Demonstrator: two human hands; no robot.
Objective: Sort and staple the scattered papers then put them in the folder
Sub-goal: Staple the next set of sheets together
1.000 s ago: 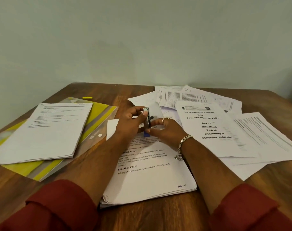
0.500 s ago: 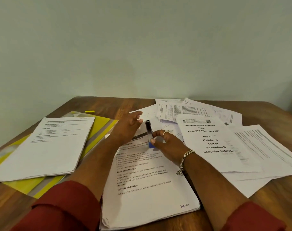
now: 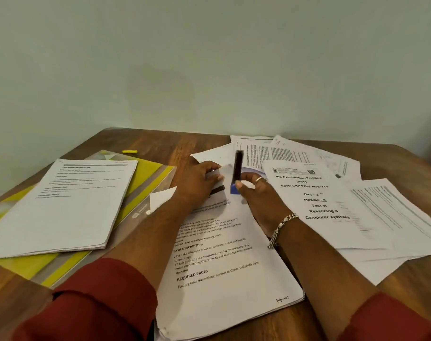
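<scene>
A thick stack of printed pages lies in front of me on the wooden table. My right hand pinches a small stapler with a blue base and its dark arm swung upright, at the stack's top edge. My left hand rests flat on the top of the stack, just left of the stapler. A yellow and clear folder lies at the left with another stack of pages on it. Loose papers are scattered at the right.
A small yellow object lies on the table behind the folder. A pale wall rises right behind the table's far edge. Bare wood shows at the near right corner and the far left.
My left hand has let go of the stapler and now lies flat on the stack. The stapler's arm stays raised in my right hand. The view has tilted upward.
</scene>
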